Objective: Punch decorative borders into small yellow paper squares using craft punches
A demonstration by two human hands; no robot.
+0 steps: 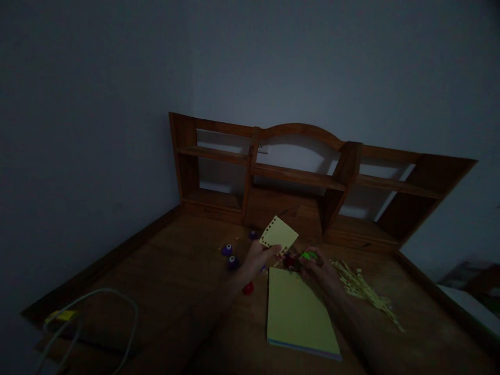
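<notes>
Pinched in my left hand (257, 258) is a small pale yellow piece of paper (280, 234), tilted up, with a row of holes along its left and lower edges. My right hand (319, 266) is closed around a bright green object (308, 255); its kind is hard to make out in the dim light. A dark red item (289, 261) lies between the hands, partly blurred. Below them rests a stack of pale yellow paper (299, 312). Small purple objects with white round tops, such as this purple piece (233, 262), sit left of my left hand. A red piece (248, 288) lies under my left forearm.
Cut yellow paper strips (363, 289) lie heaped to the right. A wooden shelf unit (297, 177) stands along the back of the wooden desk (156, 276). At the lower left are a white cable (105, 290) and a yellow item (61, 316). Small paper scraps are scattered about.
</notes>
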